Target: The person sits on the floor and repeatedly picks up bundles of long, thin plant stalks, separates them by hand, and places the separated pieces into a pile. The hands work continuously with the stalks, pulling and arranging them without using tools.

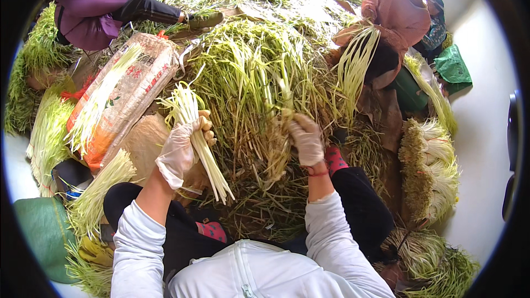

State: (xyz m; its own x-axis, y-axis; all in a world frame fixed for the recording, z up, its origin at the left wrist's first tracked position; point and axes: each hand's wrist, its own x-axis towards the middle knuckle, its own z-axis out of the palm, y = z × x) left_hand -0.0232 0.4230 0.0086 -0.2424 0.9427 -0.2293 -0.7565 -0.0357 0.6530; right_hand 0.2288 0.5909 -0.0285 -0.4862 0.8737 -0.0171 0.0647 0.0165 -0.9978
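Note:
My left hand point(182, 145), in a thin whitish glove, is closed around a small bundle of pale yellow-green stalks point(209, 165); their leafy ends stick out above the fist and the smooth stems slant down to the right. My right hand point(305, 136), gloved too, grips a few leafy stalks point(285, 99) with brown, dry matter at their lower part, somewhat blurred. Both hands are over the near side of a large heap of long green stalks point(240, 87). The right fingertips are partly hidden by the stalks.
At left a printed woven sack point(136, 78) bears pale stalks, with more bundles point(103, 186) beside it. Tied bundles point(430, 169) are stacked at right. A person in purple point(91, 8) sits at upper left; another in pink point(397, 12) holds stalks at upper right.

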